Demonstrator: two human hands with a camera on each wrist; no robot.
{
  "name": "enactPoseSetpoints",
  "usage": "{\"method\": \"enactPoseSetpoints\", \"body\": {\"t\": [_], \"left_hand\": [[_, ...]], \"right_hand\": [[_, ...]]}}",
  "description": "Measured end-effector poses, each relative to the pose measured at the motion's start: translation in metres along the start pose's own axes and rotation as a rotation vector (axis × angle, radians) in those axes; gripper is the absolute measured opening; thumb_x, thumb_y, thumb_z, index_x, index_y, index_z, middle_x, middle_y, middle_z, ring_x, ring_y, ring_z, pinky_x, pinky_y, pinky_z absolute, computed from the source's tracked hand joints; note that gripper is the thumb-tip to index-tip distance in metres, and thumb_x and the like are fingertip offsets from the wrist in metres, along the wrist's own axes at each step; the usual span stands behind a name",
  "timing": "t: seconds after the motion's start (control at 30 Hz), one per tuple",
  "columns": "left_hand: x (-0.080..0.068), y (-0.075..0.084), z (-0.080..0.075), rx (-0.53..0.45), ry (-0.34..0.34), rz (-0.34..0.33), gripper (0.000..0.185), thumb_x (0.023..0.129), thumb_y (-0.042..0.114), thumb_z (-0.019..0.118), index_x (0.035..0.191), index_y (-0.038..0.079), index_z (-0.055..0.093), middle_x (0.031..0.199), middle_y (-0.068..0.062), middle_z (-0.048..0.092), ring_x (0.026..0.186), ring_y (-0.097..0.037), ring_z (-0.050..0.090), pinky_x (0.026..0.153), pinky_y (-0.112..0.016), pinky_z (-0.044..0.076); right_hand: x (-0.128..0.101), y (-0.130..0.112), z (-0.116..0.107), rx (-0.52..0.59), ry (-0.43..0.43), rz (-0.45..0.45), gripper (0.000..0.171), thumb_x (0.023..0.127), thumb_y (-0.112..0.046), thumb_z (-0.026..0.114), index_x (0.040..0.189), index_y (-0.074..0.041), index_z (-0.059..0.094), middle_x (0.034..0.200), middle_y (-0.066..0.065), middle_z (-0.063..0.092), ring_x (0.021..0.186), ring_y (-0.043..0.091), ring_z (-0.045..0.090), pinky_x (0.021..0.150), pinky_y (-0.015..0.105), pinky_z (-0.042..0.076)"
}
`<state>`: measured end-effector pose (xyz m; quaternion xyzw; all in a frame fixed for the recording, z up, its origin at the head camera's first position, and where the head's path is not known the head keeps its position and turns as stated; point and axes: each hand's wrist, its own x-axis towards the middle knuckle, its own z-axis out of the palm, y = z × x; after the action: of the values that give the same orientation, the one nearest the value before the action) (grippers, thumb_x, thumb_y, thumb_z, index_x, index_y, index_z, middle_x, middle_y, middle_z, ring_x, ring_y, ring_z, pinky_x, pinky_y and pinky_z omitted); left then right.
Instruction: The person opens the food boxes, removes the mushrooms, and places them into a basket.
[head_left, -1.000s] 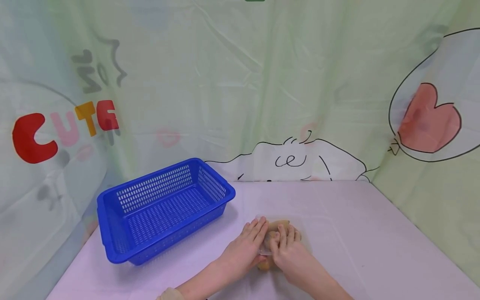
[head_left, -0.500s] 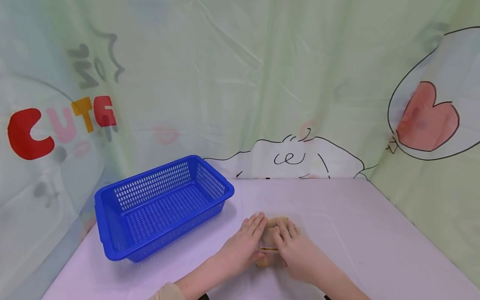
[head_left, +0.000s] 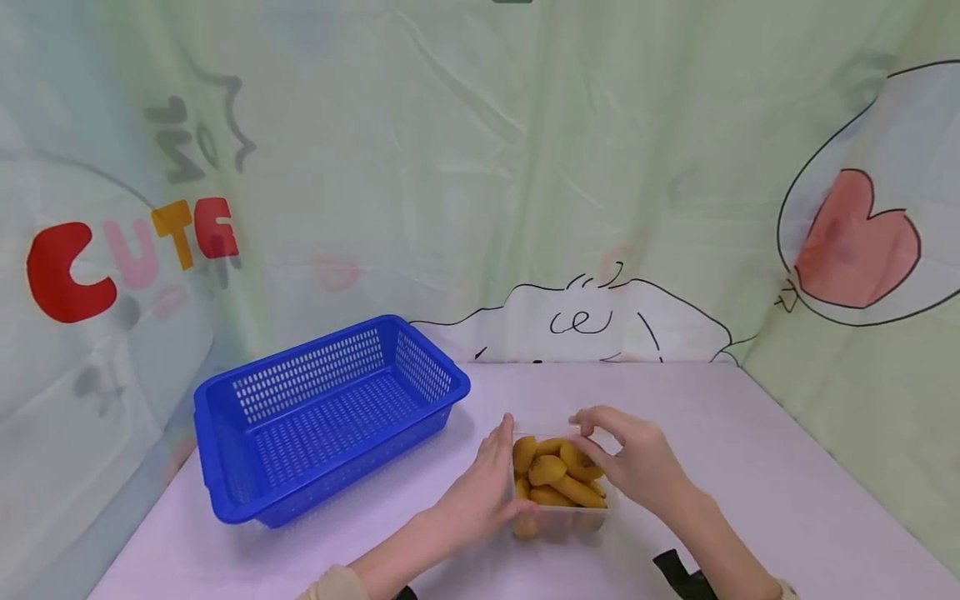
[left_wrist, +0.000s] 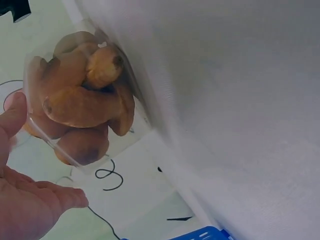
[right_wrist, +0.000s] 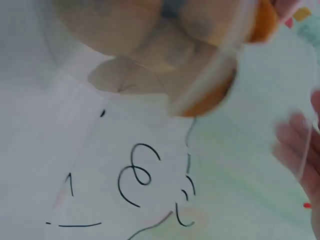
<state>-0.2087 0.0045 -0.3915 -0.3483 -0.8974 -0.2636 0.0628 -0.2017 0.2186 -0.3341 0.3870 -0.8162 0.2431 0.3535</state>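
A clear plastic box (head_left: 562, 525) stands on the table, filled with several plump yellow fruits (head_left: 547, 471) that resemble short bananas; their exact kind is unclear. Along the box's left wall my left hand (head_left: 483, 483) rests with straight fingers, the thumb by its front rim. Over the box's back right corner, my right hand (head_left: 633, 458) bends its fingers and pinches what looks like a thin clear lid, hard to make out. In the left wrist view the fruits (left_wrist: 80, 107) show through the box wall, beside my thumb. The right wrist view shows blurred fruits (right_wrist: 210, 100) near the box rim.
A blue perforated basket (head_left: 337, 450) sits at the left of the pale pink table (head_left: 750, 492). Printed curtains (head_left: 450, 167) enclose the back and sides. A black strap (head_left: 678, 575) shows by the right forearm.
My right hand has risen from the top of the box to its back right corner, apparently taking the clear lid up. The fruits now look brighter and uncovered. My left hand stays at the box.
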Motion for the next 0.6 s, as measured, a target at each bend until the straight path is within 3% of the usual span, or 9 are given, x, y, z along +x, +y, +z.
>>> {"method": "enactPoseSetpoints", "body": {"t": [0.1, 0.2, 0.23, 0.33, 0.47, 0.6], "left_hand": [[-0.001, -0.002, 0.0, -0.04, -0.019, -0.024, 0.1, 0.084, 0.04, 0.064, 0.144, -0.006, -0.001, 0.15, -0.021, 0.008, 0.136, -0.032, 0.013, 0.108, -0.041, 0.018], [-0.001, -0.004, -0.001, -0.073, -0.032, -0.026, 0.098, 0.084, 0.041, 0.063, 0.145, -0.006, 0.001, 0.15, -0.022, 0.008, 0.136, -0.032, 0.012, 0.108, -0.042, 0.018], [-0.002, -0.005, -0.001, -0.08, -0.036, -0.025, 0.097, 0.085, 0.041, 0.062, 0.145, -0.006, 0.002, 0.15, -0.022, 0.009, 0.137, -0.032, 0.012, 0.108, -0.042, 0.019], [-0.001, -0.005, -0.001, -0.091, -0.051, -0.023, 0.095, 0.085, 0.043, 0.06, 0.145, -0.006, 0.004, 0.15, -0.022, 0.012, 0.136, -0.032, 0.013, 0.108, -0.043, 0.02], [-0.001, -0.004, -0.002, -0.109, -0.074, -0.042, 0.093, 0.086, 0.044, 0.058, 0.145, -0.005, 0.006, 0.15, -0.021, 0.013, 0.136, -0.033, 0.015, 0.108, -0.044, 0.021], [-0.002, -0.005, -0.001, -0.122, -0.091, -0.054, 0.092, 0.086, 0.045, 0.056, 0.145, -0.005, 0.008, 0.15, -0.02, 0.014, 0.136, -0.032, 0.015, 0.108, -0.043, 0.02]], "right_hand": [[0.003, 0.01, 0.009, -0.132, 0.182, -0.064, 0.033, 0.095, -0.031, 0.052, 0.076, -0.005, 0.059, 0.087, 0.007, 0.061, 0.082, 0.023, 0.058, 0.069, 0.018, 0.051], [0.004, 0.019, 0.016, -0.236, 0.213, -0.024, 0.015, 0.086, -0.013, 0.064, 0.084, 0.002, 0.063, 0.096, 0.015, 0.054, 0.089, 0.03, 0.048, 0.071, 0.028, 0.051], [0.003, 0.021, 0.017, -0.253, 0.196, 0.012, 0.015, 0.082, -0.008, 0.068, 0.09, 0.004, 0.063, 0.101, 0.017, 0.052, 0.092, 0.032, 0.047, 0.072, 0.031, 0.051], [0.0, 0.026, 0.021, -0.256, 0.104, 0.138, 0.038, 0.072, 0.003, 0.073, 0.107, 0.009, 0.059, 0.12, 0.022, 0.048, 0.103, 0.038, 0.05, 0.076, 0.042, 0.053], [-0.008, 0.029, 0.028, -0.157, -0.069, 0.339, 0.042, 0.086, -0.004, 0.063, 0.123, 0.012, 0.049, 0.135, 0.025, 0.042, 0.115, 0.043, 0.046, 0.086, 0.05, 0.046], [-0.015, 0.035, 0.034, 0.001, -0.177, 0.479, 0.037, 0.097, -0.012, 0.047, 0.124, 0.014, 0.047, 0.12, 0.029, 0.053, 0.115, 0.042, 0.047, 0.092, 0.053, 0.04]]}}
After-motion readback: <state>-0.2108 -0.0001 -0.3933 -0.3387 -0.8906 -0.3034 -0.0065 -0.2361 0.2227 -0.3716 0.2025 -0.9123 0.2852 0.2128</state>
